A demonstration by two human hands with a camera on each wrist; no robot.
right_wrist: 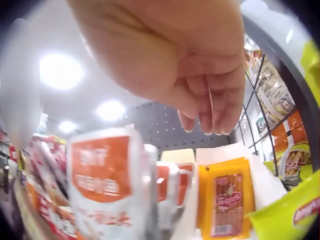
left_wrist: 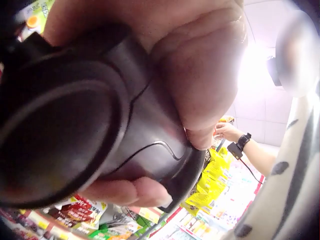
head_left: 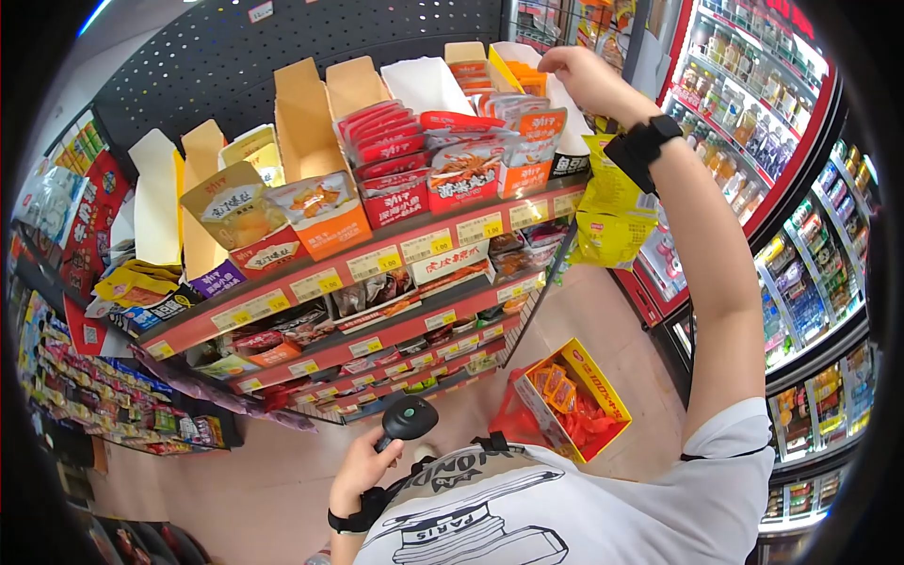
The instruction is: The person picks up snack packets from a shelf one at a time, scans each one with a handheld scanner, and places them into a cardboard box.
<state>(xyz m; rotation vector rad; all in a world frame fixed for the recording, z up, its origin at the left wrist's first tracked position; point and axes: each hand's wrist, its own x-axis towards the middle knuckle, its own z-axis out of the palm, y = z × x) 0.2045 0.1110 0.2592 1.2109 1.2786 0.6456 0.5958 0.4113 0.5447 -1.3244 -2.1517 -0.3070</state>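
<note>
My left hand [head_left: 358, 471] grips a black barcode scanner [head_left: 410, 417] low in front of the shirt. In the left wrist view the scanner's rounded body [left_wrist: 55, 140] fills much of the frame, with thumb and fingertips wrapped about it. At the shelf's right end, my right hand [head_left: 589, 80] reaches over a white display box [head_left: 565, 108]. Its fingers [right_wrist: 217, 110] point down, slightly bent, with nothing seen between them. Below them in the right wrist view stand orange snack packets [right_wrist: 227, 200] in the box. Grey-and-orange pouches [right_wrist: 102, 180] stand to their left.
The top shelf carries several opened cartons of snack pouches [head_left: 381, 141] above price tags [head_left: 414, 247]. Yellow bags [head_left: 617, 207] hang at the shelf's right end. A yellow-and-red carton [head_left: 603, 391] of orange packets sits on the floor by a red basket [head_left: 518, 410]. Drink fridges [head_left: 744, 104] line the right.
</note>
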